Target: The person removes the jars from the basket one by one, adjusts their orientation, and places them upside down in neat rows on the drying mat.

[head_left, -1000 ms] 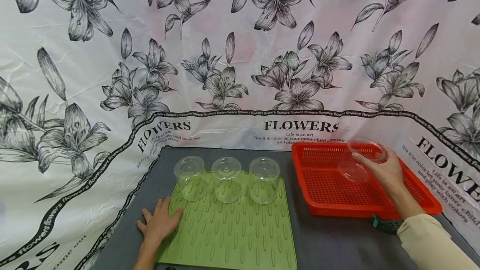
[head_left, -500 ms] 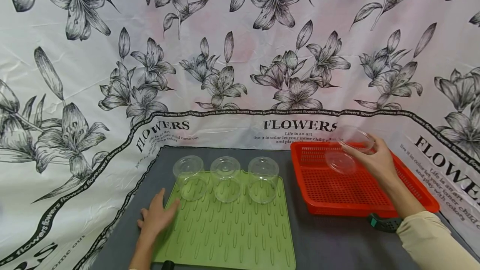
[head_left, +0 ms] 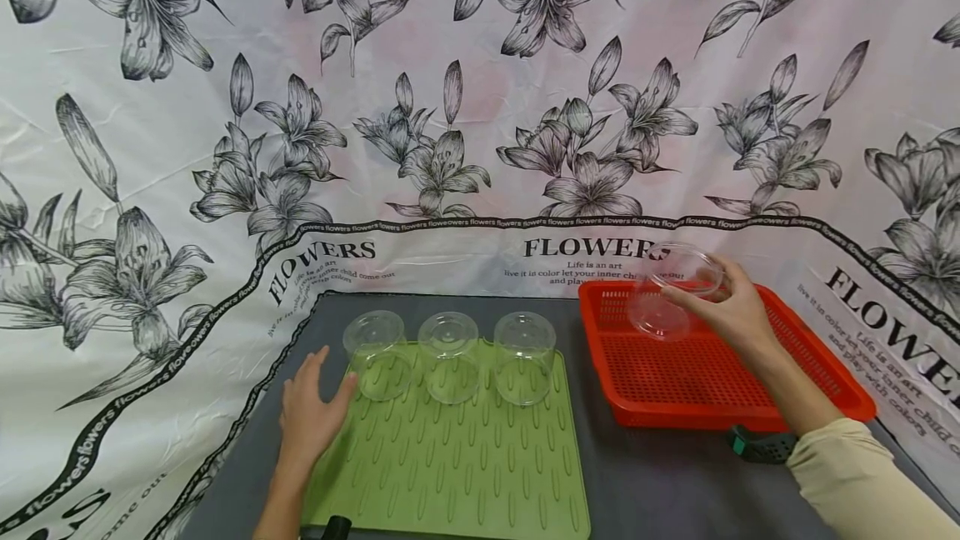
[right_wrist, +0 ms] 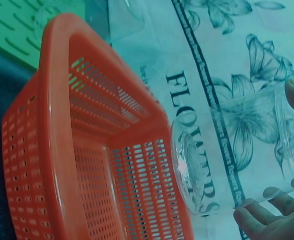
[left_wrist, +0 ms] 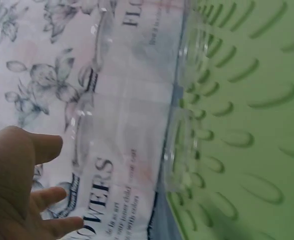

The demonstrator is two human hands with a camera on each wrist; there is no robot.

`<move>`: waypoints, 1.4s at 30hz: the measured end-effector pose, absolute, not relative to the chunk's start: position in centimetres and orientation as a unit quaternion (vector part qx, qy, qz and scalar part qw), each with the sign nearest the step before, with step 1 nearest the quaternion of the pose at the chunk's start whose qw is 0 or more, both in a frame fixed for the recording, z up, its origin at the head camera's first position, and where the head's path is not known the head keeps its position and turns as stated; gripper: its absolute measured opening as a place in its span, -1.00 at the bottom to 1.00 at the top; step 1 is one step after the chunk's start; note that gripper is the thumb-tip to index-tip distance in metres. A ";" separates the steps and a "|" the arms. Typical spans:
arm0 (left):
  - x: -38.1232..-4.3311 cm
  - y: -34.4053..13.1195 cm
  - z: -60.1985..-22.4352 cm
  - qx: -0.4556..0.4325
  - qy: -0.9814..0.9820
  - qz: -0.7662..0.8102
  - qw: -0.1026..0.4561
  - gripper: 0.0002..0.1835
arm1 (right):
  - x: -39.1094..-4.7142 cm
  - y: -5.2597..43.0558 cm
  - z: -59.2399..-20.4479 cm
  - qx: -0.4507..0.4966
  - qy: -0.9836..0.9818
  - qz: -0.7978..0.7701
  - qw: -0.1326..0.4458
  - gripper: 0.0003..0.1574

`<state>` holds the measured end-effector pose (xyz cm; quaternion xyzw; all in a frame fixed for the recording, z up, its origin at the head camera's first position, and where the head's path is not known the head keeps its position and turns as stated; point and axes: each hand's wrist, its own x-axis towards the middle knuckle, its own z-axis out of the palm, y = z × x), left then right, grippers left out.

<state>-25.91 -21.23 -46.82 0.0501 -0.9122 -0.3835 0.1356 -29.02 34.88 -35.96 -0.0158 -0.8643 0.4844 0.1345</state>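
Observation:
My right hand [head_left: 723, 307] grips a clear plastic jar [head_left: 660, 315] by its rim end, tilted above the back of the red basket [head_left: 705, 417]. In the right wrist view, fingers and thumb lie around the rim end of this jar, its base facing left. Three similar clear jars stand in a row along the back of the green mat [head_left: 450, 482]: left [head_left: 377, 373], middle [head_left: 448, 373] and right [head_left: 523, 373]. Beside the mat's left edge is my left hand [head_left: 311, 411], fingers spread and holding nothing, close to the left jar but apart from it.
A dark grey table [head_left: 652, 482] lies under the mat and basket. Flower-printed sheeting [head_left: 465, 261] hangs behind it and along both sides. A small black object [head_left: 337, 528] shows at the mat's front edge. The right wrist wears a dark strap [head_left: 761, 445].
My right hand has lifted the jar and carried it leftward over the basket. My left hand has risen from beside the mat, moving slightly toward the back. The three jars stay put.

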 end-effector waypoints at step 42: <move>-25.3 -16.2 -41.7 -0.089 -0.859 -0.462 0.202 -0.17 | -26.8 29.3 -34.2 0.092 -0.854 0.504 0.092 0.23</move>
